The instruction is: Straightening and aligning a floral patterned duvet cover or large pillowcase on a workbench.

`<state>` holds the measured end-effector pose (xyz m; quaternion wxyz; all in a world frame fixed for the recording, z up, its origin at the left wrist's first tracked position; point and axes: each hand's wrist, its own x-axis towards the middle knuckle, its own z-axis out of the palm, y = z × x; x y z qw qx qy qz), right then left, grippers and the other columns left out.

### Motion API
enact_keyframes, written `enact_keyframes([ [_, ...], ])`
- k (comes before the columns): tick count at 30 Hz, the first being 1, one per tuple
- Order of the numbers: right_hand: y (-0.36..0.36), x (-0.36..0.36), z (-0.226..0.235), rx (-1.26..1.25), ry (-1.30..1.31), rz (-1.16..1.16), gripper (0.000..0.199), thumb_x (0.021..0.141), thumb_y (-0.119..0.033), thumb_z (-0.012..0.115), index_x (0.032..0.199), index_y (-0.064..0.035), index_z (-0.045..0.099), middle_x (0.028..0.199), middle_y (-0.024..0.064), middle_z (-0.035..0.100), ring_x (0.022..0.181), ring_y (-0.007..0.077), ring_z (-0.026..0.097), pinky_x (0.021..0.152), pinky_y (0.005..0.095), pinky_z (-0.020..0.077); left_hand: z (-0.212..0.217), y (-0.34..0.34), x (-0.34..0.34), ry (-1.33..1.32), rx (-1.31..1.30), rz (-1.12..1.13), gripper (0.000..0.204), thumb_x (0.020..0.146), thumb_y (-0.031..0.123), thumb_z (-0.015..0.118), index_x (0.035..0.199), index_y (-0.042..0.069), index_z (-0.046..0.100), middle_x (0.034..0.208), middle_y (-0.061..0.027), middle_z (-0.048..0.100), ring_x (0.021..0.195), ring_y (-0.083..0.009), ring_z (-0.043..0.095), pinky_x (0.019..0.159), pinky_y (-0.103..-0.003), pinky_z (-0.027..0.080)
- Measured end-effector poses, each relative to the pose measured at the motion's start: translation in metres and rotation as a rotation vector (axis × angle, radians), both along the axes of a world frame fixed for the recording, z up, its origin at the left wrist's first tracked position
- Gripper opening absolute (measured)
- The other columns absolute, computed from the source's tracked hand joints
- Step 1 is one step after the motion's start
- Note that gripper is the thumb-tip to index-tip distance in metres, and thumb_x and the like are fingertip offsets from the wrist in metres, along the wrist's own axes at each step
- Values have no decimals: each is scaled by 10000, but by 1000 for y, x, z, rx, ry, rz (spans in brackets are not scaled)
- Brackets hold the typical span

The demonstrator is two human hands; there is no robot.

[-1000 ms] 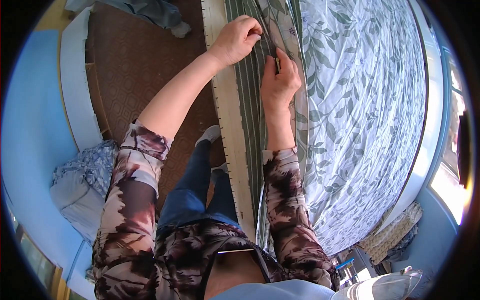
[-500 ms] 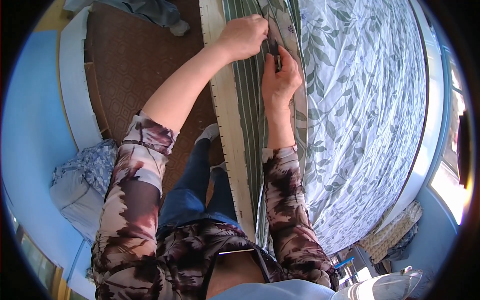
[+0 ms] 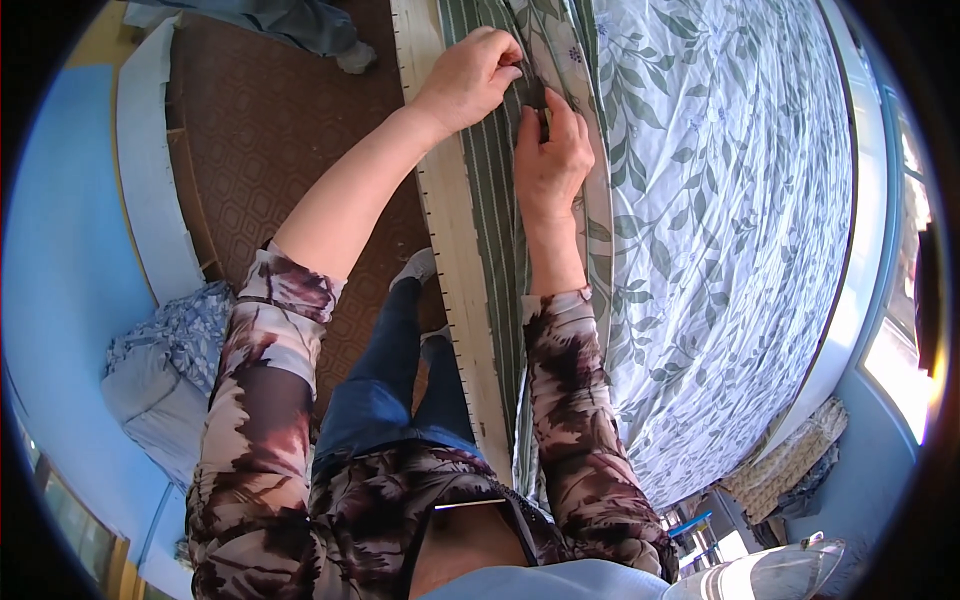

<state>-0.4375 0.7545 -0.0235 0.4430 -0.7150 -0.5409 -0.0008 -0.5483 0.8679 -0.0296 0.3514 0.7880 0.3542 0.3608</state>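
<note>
My left hand (image 3: 468, 82) is over the green striped cloth (image 3: 492, 210). Its thumb and fingertips are pinched together, and what they hold is too small to make out. Close by on the right, my right hand (image 3: 553, 160) curls its fingers toward the thumb at the seam of the striped cloth and a beige flowered strip (image 3: 598, 190). A small dark thing shows by its fingertips, its kind unclear. Beyond the strip spreads a wide white cloth with green leaves (image 3: 720, 230), stretched and lightly wrinkled.
A pale wooden rail (image 3: 450, 235) with a row of dark nails runs along the striped cloth's left side. Brown patterned floor (image 3: 270, 120) lies farther left, with another person's leg (image 3: 320, 28) at top. Folded bedding (image 3: 160, 370) is piled by the blue wall (image 3: 70, 250).
Both hands have shifted slightly left. My left hand has drawn back from the seam, its pinched fingertips lifted and now showing. My right hand's fingers have curled in a little more.
</note>
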Motion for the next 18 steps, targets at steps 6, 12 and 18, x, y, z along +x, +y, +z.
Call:
enact_keyframes([
  [6,-3,-2,-2,-17,64,-47,287,841,-64,724,1120,-14,673,915,171,684,785,309,678,715,380,546,3,5,10,187,158,-33,117,852,100,685,888,37,592,915,-105,625,862,-306,660,710,-423,519],
  [12,-2,1,-4,-12,63,-49,300,835,-58,728,1126,-17,670,908,166,682,776,300,677,710,383,544,8,10,14,407,199,-88,128,851,120,679,893,49,581,917,-107,626,848,-332,639,708,-427,510],
  [18,-4,-1,0,-35,54,-23,301,835,-46,727,1131,-30,673,904,153,681,766,300,673,695,382,545,2,9,0,195,64,-110,143,878,139,671,902,52,561,853,-113,612,790,-328,616,687,-413,489],
])
